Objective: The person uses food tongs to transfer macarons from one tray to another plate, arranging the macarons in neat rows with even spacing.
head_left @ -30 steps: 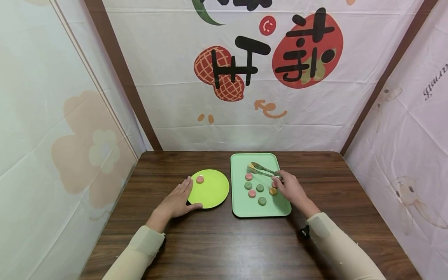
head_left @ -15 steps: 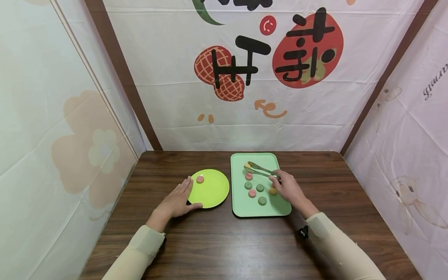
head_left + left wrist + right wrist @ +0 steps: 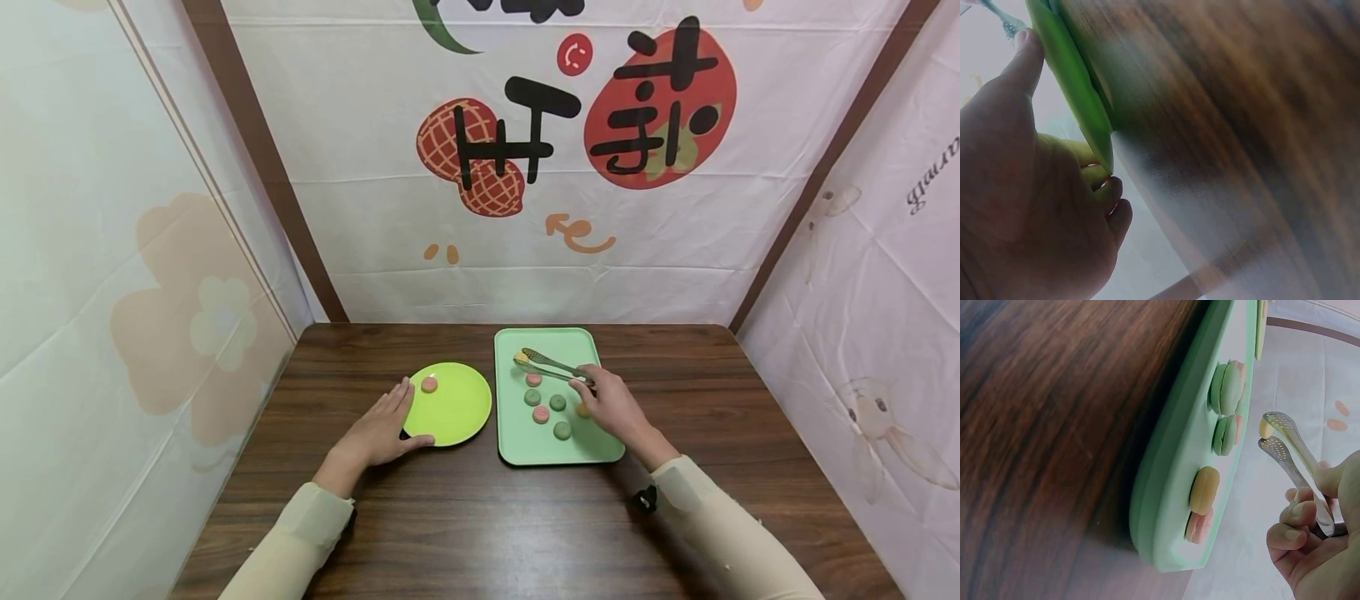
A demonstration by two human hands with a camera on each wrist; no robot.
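My right hand [image 3: 617, 408] holds a pair of metal tongs [image 3: 555, 372] by the handle end, above the mint-green tray [image 3: 517, 446]. Between their perforated tips is a yellow macaron [image 3: 1265, 428], raised over the tray in the right wrist view. At the left, my left hand [image 3: 378, 429] lies along the near-left rim of a lime-green plate [image 3: 450, 412], fingers extended and thumb touching its front edge. One pink macaron [image 3: 429, 384] sits toward the back of that plate. Green macarons [image 3: 1227, 389] and pink ones lie on the tray, with another yellow macaron [image 3: 1204, 490] near my right hand.
Plate and tray stand side by side on a dark wooden table [image 3: 480, 533], a narrow gap between them. A printed white cloth [image 3: 360, 167] hangs behind the table, with more cloth at both sides. The tray has a raised rim [image 3: 1154, 512].
My right hand has moved left with the tongs, carrying the yellow macaron toward the tray's left edge. My left hand and the plate have stayed put.
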